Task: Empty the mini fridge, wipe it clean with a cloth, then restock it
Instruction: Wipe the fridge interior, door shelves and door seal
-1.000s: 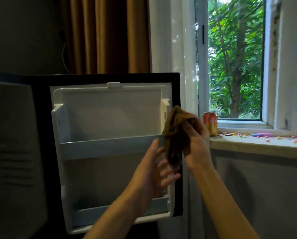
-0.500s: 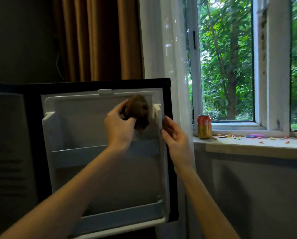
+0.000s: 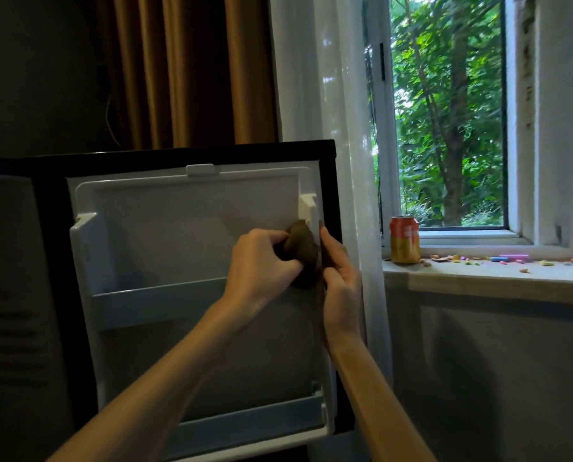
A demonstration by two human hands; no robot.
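The mini fridge's door stands wide open, its white inner liner facing me, with two empty door shelves. My left hand is shut on a bunched brown cloth and presses it against the liner near the right side, just above the upper shelf. My right hand grips the door's right edge, fingers curled round it beside the cloth. The fridge's dark interior lies at the far left, its contents not visible.
An orange and yellow drink can stands on the window sill to the right of the door. Small coloured bits are scattered along the sill. A white sheer curtain hangs right behind the door's edge; brown curtains hang further left.
The cloth passed from my right hand to my left, which wiped the liner's upper part and has slid down and right. My right hand went to the door's edge.
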